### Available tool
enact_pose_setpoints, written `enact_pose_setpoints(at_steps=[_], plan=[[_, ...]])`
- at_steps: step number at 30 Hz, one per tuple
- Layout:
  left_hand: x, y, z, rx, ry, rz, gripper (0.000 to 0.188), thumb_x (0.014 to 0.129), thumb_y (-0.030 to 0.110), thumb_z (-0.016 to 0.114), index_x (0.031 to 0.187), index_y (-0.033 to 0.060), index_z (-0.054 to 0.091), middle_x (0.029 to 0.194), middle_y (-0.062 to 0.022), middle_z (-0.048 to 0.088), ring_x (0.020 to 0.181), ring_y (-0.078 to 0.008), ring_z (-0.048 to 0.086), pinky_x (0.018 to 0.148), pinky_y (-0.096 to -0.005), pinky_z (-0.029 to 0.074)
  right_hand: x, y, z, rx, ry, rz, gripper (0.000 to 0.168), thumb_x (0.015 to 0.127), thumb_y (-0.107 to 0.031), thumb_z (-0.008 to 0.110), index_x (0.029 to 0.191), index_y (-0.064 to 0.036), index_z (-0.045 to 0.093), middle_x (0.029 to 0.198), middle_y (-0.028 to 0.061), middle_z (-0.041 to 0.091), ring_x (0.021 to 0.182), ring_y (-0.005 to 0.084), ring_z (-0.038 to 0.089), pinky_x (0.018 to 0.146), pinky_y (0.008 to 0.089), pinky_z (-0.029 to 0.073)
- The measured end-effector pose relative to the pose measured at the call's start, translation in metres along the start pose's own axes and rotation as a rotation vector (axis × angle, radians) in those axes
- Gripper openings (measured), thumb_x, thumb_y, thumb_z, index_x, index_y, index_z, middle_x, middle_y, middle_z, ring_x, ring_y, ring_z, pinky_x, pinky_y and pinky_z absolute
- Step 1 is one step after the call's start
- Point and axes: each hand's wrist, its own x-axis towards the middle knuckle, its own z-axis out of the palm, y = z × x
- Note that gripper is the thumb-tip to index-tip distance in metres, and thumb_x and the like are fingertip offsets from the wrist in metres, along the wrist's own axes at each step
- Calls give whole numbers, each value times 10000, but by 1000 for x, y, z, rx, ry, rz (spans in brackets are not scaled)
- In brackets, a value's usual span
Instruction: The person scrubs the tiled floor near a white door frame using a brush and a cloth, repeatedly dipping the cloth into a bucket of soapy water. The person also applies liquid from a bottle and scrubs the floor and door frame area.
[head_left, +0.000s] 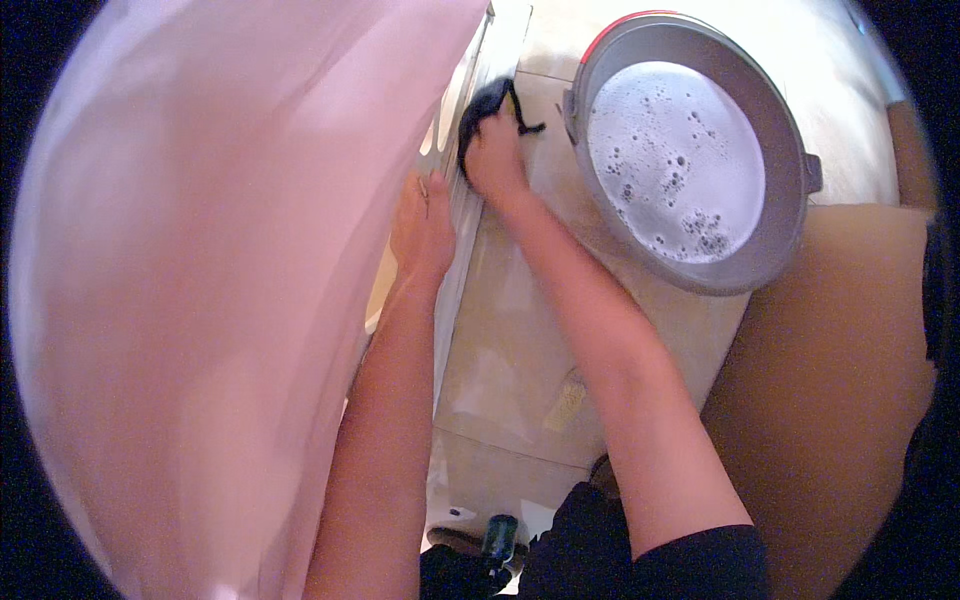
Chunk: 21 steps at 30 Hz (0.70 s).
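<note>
My right hand (495, 157) presses a bunched black cloth (480, 105) against the foot of a pale ledge or frame (459, 247), where it meets the tiled floor. A loose strip of the cloth trails to the right. Close by on the left, my left hand (424, 225) rests along the same ledge, at the edge of a pink sheer curtain (225, 262). Its fingers are mostly hidden, so I cannot tell whether it grips anything. To the right of my right hand stands a grey plastic bucket (780, 135) holding soapy water (667, 165) with bubbles on top.
Large beige tiles (510, 345) cover the floor between the ledge and the bucket. A brown board-like surface (817, 390) borders the right side. Near my dark clothing at the bottom is a small dark green object (500, 534). The curtain fills the left side.
</note>
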Motion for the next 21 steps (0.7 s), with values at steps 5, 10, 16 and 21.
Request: enact_pose_setpoints(at_steps=[5,10,16,21], plan=[[-55,-39,12,208,188,240,657,925,379,459,1386,-61,298,1421,-330,288,1348,-445,252,1102,-492,205,-114,-61,-25,489,-211,378,596,875,-147,342,1426,49,225,1474,246,269,1344,381,298,1111,385,260],[-178,-40,-1,-15,-130,232,717,919,326,500,1424,-81,196,1487,-315,155,1389,-456,134,1139,-488,104,-253,-21,-19,255,-346,125,573,867,-158,429,1364,98,303,1450,294,264,1351,394,279,1122,384,238],[-300,-109,-39,-45,-229,23,665,912,269,523,1433,-30,239,1494,-268,194,1394,-427,154,1140,-475,128,-235,-94,-94,-167,-900,-132,556,752,-57,573,1216,219,438,1433,406,155,1352,495,190,1148,411,189],[-343,-137,-53,128,-85,84,641,874,196,564,1412,-20,289,1470,-263,242,1378,-424,189,1131,-472,153,-190,-63,-63,-10,-557,-4,605,760,41,485,1340,112,329,1465,292,229,1343,447,243,1150,406,179]])
